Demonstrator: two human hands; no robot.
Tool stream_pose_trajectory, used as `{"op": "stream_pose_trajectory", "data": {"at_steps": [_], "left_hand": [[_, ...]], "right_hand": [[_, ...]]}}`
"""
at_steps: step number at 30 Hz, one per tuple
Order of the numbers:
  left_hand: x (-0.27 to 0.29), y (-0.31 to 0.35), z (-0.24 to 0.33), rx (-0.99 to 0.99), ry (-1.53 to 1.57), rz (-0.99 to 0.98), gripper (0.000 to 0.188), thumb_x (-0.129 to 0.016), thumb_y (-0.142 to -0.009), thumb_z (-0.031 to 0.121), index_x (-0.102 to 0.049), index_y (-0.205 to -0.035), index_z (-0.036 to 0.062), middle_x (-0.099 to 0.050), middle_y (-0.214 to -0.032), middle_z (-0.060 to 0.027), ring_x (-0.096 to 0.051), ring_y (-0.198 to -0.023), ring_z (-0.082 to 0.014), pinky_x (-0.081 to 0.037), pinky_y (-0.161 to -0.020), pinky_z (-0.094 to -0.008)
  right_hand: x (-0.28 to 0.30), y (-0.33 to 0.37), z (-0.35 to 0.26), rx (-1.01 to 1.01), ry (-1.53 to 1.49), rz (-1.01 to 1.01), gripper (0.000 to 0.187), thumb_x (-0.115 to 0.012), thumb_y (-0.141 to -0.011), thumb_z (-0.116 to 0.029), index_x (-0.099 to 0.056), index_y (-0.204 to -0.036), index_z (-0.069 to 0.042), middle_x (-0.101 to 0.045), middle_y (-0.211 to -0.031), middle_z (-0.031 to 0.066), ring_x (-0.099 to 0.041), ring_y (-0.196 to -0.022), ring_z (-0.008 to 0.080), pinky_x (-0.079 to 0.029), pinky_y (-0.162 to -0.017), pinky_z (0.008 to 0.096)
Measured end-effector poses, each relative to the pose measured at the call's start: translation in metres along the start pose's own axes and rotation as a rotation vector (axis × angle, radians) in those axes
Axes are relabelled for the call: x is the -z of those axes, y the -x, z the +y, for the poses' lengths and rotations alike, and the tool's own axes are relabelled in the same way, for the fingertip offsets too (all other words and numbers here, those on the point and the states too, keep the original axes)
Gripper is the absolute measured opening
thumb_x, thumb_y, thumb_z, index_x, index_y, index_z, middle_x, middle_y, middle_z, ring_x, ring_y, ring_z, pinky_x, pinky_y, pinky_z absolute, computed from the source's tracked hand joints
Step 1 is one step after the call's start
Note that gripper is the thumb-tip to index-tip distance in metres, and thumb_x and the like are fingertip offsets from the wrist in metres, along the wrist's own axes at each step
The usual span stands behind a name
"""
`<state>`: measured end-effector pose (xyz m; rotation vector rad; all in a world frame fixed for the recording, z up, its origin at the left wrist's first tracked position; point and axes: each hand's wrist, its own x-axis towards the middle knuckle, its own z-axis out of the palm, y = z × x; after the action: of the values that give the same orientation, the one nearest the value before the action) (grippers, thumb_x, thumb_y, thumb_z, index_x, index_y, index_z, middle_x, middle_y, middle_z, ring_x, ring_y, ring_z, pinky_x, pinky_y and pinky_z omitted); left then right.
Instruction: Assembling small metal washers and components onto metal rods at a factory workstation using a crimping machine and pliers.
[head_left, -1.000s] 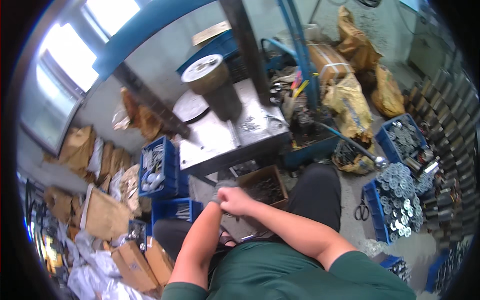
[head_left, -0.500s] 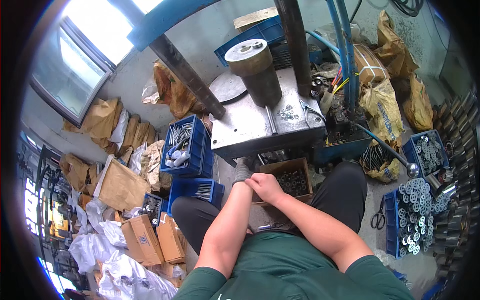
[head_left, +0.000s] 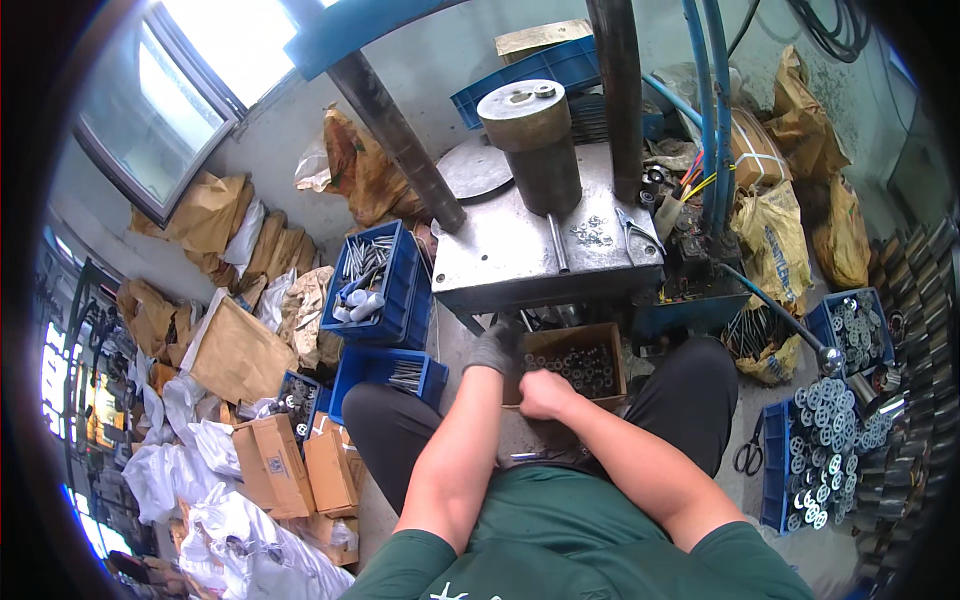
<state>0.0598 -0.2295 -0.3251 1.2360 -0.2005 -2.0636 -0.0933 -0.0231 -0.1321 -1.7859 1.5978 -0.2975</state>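
Note:
My left hand wears a dark grey glove and reaches below the front edge of the press table, beside a brown cardboard box; its fingers blend into the shadow there. My bare right hand is closed, knuckles up, over the box's near left corner. It stands slightly apart from the gloved wrist, and what its fingers hold, if anything, is hidden. Several dark ring-shaped metal parts lie in the box. On the metal table stand a thick steel cylinder with a small ring on top, a thin rod and pliers.
Blue bins of metal pins stand left of the table. At the right are a blue crate of wheel-shaped parts, scissors and a ball-ended lever. Steel columns rise from the table. Cardboard boxes lie at lower left.
My right hand has let go of the glove cuff at my left wrist and moved right and slightly down. My left hand has shifted a little right. The whole view has moved slightly.

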Motion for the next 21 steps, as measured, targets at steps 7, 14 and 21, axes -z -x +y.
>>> {"op": "stream_pose_trajectory", "data": {"at_steps": [7, 14, 21], "left_hand": [[-0.106, 0.104, 0.041, -0.261, -0.084, 0.037, 0.034, -0.047, -0.09, 0.021, -0.07, -0.112, 0.0112, -0.072, -0.117, -0.0064, -0.064, -0.108, -0.0216, -0.045, -0.103, -0.042], [-0.024, 0.065, 0.007, -0.195, 0.132, -0.063, 0.035, -0.043, -0.096, 0.026, -0.069, -0.115, 0.0142, -0.07, -0.117, -0.0069, -0.06, -0.113, -0.0222, -0.044, -0.103, -0.0386], [-0.01, -0.007, -0.024, -0.048, -0.184, -0.121, 0.038, -0.04, -0.097, 0.027, -0.066, -0.121, 0.0141, -0.065, -0.128, -0.009, -0.058, -0.118, -0.026, -0.043, -0.105, -0.0394]], "right_hand": [[0.002, 0.0, 0.016, -0.028, -0.603, 0.317, 0.038, -0.075, -0.084, -0.039, -0.071, -0.086, -0.001, -0.072, -0.082, 0.0175, -0.07, -0.075, 0.0289, -0.054, -0.071, 0.0386], [-0.007, -0.018, -0.022, 0.151, -0.862, 0.441, 0.035, -0.079, -0.085, -0.034, -0.069, -0.091, -0.001, -0.067, -0.079, 0.0054, -0.058, -0.075, 0.0108, -0.05, -0.071, 0.031], [0.009, -0.003, -0.026, 0.392, -0.429, 0.543, 0.014, -0.065, -0.091, -0.013, -0.066, -0.084, -0.001, -0.066, -0.077, 0.0205, -0.066, -0.068, 0.0361, -0.051, -0.063, 0.042]]}}
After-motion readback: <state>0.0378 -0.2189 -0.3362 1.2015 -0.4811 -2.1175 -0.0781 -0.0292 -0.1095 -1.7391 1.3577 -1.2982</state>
